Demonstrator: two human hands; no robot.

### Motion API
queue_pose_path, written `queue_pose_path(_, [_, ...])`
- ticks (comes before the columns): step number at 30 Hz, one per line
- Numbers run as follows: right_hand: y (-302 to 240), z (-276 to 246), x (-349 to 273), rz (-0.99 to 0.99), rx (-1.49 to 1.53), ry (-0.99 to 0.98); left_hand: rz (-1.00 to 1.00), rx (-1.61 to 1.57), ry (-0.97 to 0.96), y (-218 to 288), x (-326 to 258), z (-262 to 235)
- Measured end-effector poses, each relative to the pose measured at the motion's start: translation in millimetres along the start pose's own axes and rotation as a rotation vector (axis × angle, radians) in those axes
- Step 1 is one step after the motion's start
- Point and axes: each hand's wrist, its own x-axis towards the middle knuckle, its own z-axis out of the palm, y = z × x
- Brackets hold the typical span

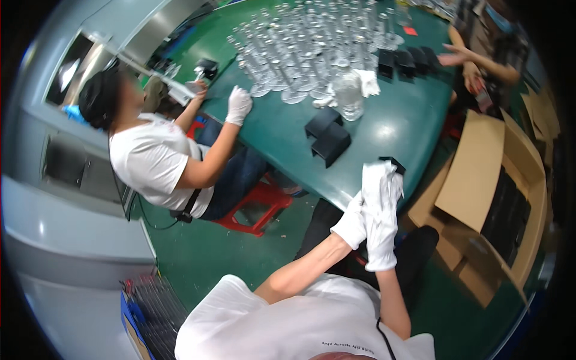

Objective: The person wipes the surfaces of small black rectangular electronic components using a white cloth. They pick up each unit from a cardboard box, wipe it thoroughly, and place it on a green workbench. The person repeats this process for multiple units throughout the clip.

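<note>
White gloves cover both my hands, which meet at the table's near edge. My left hand (353, 223) is closed against the bunched white fabric beside it; what lies in its fingers is hidden. My right hand (380, 237) is closed as well, its fingers blending into that white fabric (379, 180), perhaps a cloth. Just past the fingertips a black box-shaped piece (393, 163) shows, mostly covered. Farther up the table, two similar black pieces (329, 135) sit close together. Behind them stands a clear glass jar (348, 96) next to a crumpled white cloth (367, 81).
Many clear, long-stemmed pieces with round bases (300, 60) crowd the far part of the green table (396, 129). Several black pieces (408, 63) line the far right. An open carton (474, 174) stands at my right. A gloved co-worker (156, 144) sits left; another person (486, 48) is far right.
</note>
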Motion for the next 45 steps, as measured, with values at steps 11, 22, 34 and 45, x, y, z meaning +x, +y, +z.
queue_pose_path(11, [31,-57,-65,0.903,1.011,0.326,0.355,0.692,0.107,27,-2,-10])
queue_pose_path(22, [-2,-69,2,0.716,1.235,0.28,0.144,1.109,-0.291,8,-58,-22])
queue_pose_path(34, [-30,-75,0,0.272,0.365,0.106,0.406,1.451,-0.36,9,-55,-27])
queue_pose_path(45, [-49,-40,7,-0.168,-0.681,0.099,0.964,1.746,-0.398,20,-48,-51])
